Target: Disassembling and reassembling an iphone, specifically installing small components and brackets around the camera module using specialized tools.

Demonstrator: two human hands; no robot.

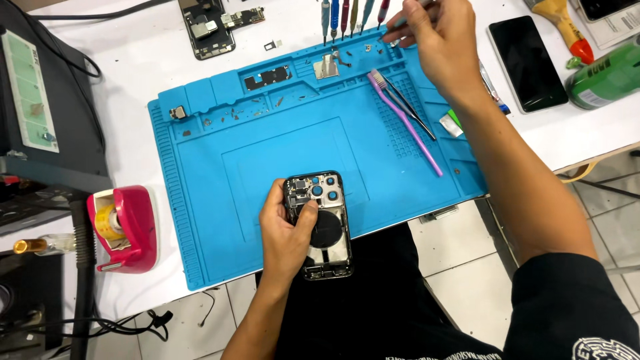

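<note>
My left hand (285, 235) grips an opened phone housing (322, 223) at the near edge of the blue work mat (200, 173); its camera modules and round black coil face up. My right hand (441, 37) reaches to the mat's far edge and holds a thin grey tool, tip near small parts by the row of screwdrivers (352, 13). A purple toothbrush (404, 121) and black tweezers (408, 105) lie on the mat just left of my right forearm.
A pink tape dispenser (125, 229) stands left of the mat. A second opened phone (206, 27) lies at the back, a black phone (527, 61) and green can (605, 79) at right. Small metal parts (268, 78) sit in the mat's trays. Dark equipment (40, 107) fills the left.
</note>
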